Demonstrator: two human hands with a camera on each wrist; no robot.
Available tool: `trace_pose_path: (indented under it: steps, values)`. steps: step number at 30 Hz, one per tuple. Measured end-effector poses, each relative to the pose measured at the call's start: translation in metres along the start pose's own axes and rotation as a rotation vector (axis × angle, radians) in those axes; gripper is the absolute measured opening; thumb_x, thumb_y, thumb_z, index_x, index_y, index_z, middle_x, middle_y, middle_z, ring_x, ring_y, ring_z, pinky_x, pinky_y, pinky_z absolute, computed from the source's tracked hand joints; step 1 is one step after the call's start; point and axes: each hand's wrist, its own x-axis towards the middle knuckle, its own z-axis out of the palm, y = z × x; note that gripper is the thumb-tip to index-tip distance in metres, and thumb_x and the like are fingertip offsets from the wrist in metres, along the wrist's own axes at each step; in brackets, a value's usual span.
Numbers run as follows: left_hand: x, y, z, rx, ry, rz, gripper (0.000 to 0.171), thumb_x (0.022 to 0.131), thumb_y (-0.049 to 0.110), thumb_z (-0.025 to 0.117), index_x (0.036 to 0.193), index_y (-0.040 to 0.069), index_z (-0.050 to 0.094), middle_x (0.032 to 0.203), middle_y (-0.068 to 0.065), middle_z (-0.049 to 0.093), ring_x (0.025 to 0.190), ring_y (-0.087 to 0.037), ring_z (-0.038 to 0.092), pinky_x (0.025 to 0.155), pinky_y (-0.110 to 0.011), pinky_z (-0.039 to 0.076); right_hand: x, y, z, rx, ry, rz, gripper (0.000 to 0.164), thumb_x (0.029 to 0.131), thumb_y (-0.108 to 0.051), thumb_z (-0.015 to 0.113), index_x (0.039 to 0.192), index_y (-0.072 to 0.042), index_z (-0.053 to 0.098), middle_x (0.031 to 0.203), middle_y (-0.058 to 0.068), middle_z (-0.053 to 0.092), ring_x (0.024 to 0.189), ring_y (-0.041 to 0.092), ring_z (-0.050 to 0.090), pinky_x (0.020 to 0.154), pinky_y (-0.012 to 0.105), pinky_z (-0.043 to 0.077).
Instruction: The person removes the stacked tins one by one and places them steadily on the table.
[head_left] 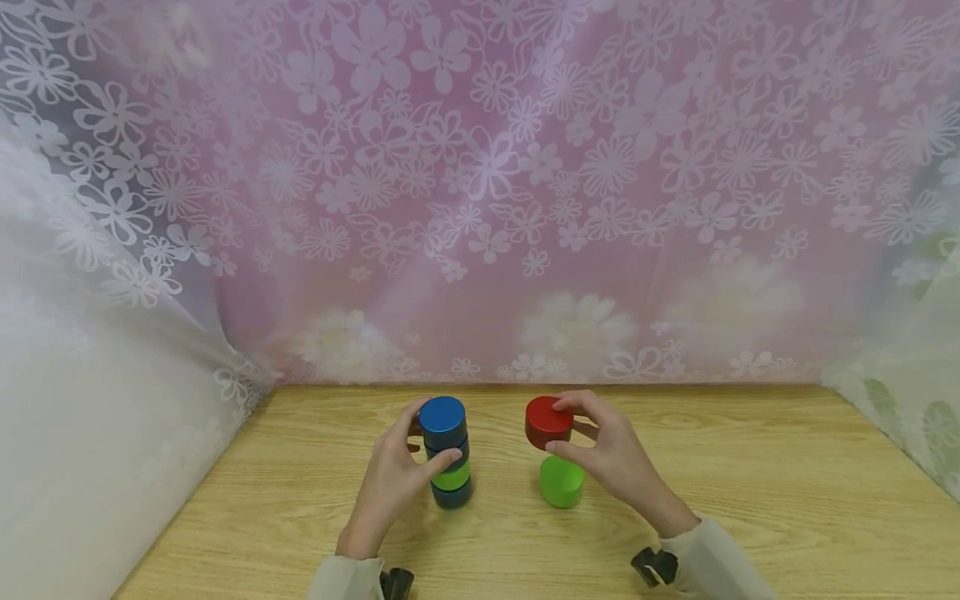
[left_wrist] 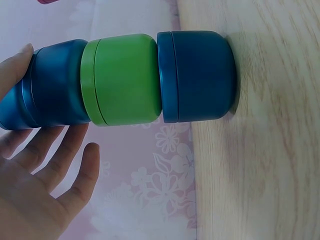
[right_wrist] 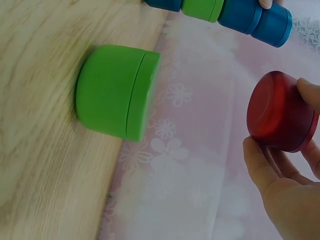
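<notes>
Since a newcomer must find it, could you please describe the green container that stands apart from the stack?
On the wooden table, look right of the blue-and-green stack, below the red container in the person's right hand. There stands a short, round green container. Unlike the stack's green one, it sits directly on the wood with nothing on top.
</notes>
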Motion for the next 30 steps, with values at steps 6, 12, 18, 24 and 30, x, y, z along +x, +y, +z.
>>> trace_pose_path:
  steps: [6, 12, 18, 24, 30]
  values:
    - [0.000, -0.001, 0.000, -0.006, -0.009, -0.021, 0.069, 0.083, 0.017, 0.087, 0.141, 0.004, 0.053, 0.115, -0.011, 0.068, 0.100, -0.028, 0.064, 0.080, -0.053, 0.056, -0.004, 0.002, -0.004, -0.018, 0.003, 0.006, 0.040, 0.079, 0.011, 0.080, 0.115, 0.002, 0.063, 0.119, 0.015, 0.065, 0.111, 0.033, 0.062, 0.094, 0.043, 0.055]
    - [0.000, 0.000, 0.000, -0.013, -0.012, -0.021, 0.069, 0.083, 0.018, 0.087, 0.142, 0.004, 0.053, 0.115, -0.011, 0.068, 0.100, -0.028, 0.063, 0.080, -0.054, 0.055, -0.008, 0.005, -0.009, -0.030, 0.015, 0.012, 0.040, 0.080, 0.009, 0.081, 0.115, 0.001, 0.064, 0.118, 0.014, 0.066, 0.110, 0.034, 0.062, 0.093, 0.044, 0.055]
    - [0.001, 0.001, -0.001, -0.017, -0.008, -0.025, 0.069, 0.084, 0.018, 0.086, 0.142, 0.004, 0.052, 0.116, -0.011, 0.067, 0.101, -0.027, 0.063, 0.081, -0.054, 0.055, -0.009, 0.009, -0.013, -0.046, 0.019, -0.016, 0.040, 0.078, 0.009, 0.082, 0.113, 0.000, 0.064, 0.117, 0.013, 0.067, 0.108, 0.027, 0.064, 0.092, 0.043, 0.055]
    - [0.000, 0.001, -0.001, -0.014, -0.008, -0.014, 0.069, 0.084, 0.016, 0.087, 0.142, 0.002, 0.052, 0.117, -0.013, 0.067, 0.101, -0.029, 0.064, 0.081, -0.055, 0.055, -0.013, 0.012, -0.017, -0.081, 0.027, -0.035, 0.042, 0.076, 0.009, 0.084, 0.112, -0.001, 0.065, 0.118, 0.013, 0.067, 0.108, 0.018, 0.064, 0.090, 0.041, 0.056]
    - [0.000, 0.001, -0.001, -0.010, -0.010, -0.016, 0.070, 0.084, 0.018, 0.087, 0.143, 0.003, 0.051, 0.118, -0.013, 0.067, 0.102, -0.029, 0.064, 0.081, -0.055, 0.055, -0.017, 0.014, -0.021, -0.101, 0.024, -0.032, 0.042, 0.076, 0.008, 0.085, 0.112, -0.002, 0.065, 0.119, 0.013, 0.066, 0.108, 0.014, 0.063, 0.089, 0.039, 0.057]
